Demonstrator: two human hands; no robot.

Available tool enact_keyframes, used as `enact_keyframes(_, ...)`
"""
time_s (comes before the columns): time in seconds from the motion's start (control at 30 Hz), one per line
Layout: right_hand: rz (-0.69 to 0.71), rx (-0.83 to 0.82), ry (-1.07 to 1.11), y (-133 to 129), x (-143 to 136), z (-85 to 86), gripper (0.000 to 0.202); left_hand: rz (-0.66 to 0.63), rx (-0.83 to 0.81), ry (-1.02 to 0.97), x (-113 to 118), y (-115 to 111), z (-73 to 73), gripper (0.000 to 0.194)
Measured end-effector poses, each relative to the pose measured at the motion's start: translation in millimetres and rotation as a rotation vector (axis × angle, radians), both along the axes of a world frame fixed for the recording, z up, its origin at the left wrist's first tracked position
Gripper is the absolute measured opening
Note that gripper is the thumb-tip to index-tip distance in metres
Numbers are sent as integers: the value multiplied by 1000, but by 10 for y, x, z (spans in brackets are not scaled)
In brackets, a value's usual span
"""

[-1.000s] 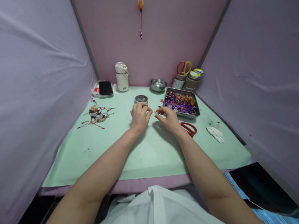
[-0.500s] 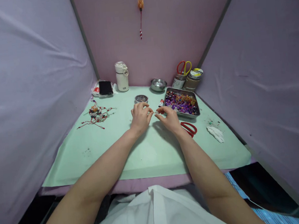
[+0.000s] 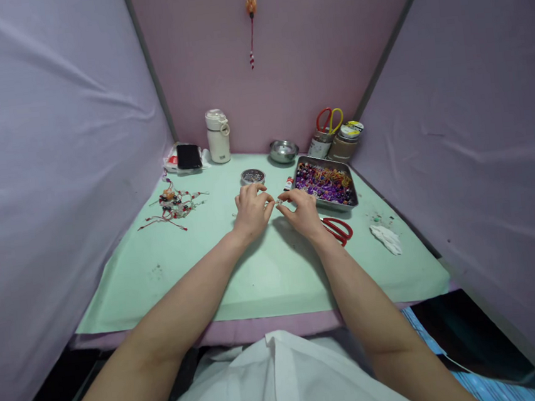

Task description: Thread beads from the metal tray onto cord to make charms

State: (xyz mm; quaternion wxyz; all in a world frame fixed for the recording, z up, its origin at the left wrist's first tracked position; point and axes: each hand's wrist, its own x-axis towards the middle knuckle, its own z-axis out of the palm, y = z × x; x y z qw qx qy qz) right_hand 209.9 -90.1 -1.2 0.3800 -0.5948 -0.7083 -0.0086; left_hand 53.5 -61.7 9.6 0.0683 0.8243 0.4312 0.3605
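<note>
My left hand (image 3: 252, 209) and my right hand (image 3: 300, 210) meet fingertip to fingertip above the middle of the green table cover. Both are closed in a pinch. Between them shows a tiny pale, clear piece (image 3: 279, 202), perhaps a bead; its kind is too small to make out. Just behind my left hand stands a small round dish (image 3: 252, 176) of dark little pieces. Red-handled scissors (image 3: 339, 230) lie by my right wrist, partly hidden under it. Beyond that hand is a metal tray (image 3: 329, 206) of purple and orange strung beads.
Beaded cords (image 3: 176, 204) lie at the left. Along the back stand a phone (image 3: 189, 157), a white bottle (image 3: 219, 139), a steel bowl (image 3: 284, 152) and jars (image 3: 343, 144), one holding scissors. A white cloth (image 3: 385, 239) lies right. Fabric walls enclose three sides; a beaded pendant (image 3: 251, 5) hangs behind.
Very little differs. My right hand has shifted slightly at the fingertips, and both hands keep their pinch at the same spot.
</note>
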Motion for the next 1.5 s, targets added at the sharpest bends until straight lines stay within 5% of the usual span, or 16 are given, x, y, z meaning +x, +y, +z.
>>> enact_keyframes(1.5,47,-23,-43,-18,-32,-11,13,-62,-142,3,23,35,-16,17)
